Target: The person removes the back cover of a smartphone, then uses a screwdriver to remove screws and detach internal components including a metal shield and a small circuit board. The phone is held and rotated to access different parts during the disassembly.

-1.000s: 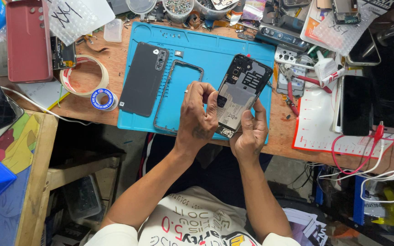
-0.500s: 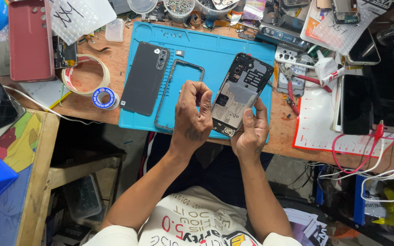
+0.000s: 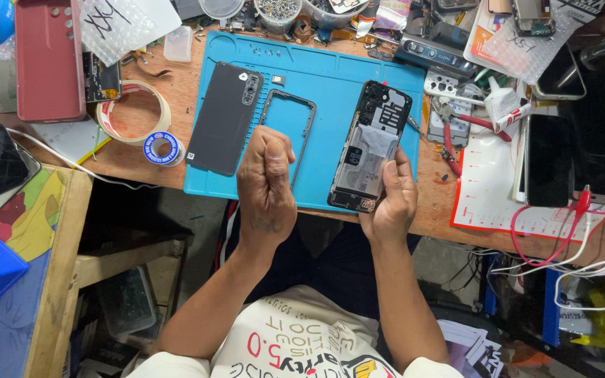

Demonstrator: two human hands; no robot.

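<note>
A: What has changed since half a second ago?

B: The left hand has come off the opened phone. It was on the phone's lower left part; now it sits apart, at the phone's 9 o'clock, curled narrow into a loose fist. I cannot tell whether it holds anything.

A: And the phone?

B: It lies face down on the blue mat, innards showing. The right hand grips its lower right corner from 5 o'clock, thumb along the edge.

A: What lies around?

B: A bare phone frame just past the left hand at its 12 o'clock, partly hidden by the knuckles. A dark back cover at 11 o'clock. Tape rolls at 9 o'clock on the worktop. At the phone's 3 o'clock, red-handled pliers and a dark phone.
</note>
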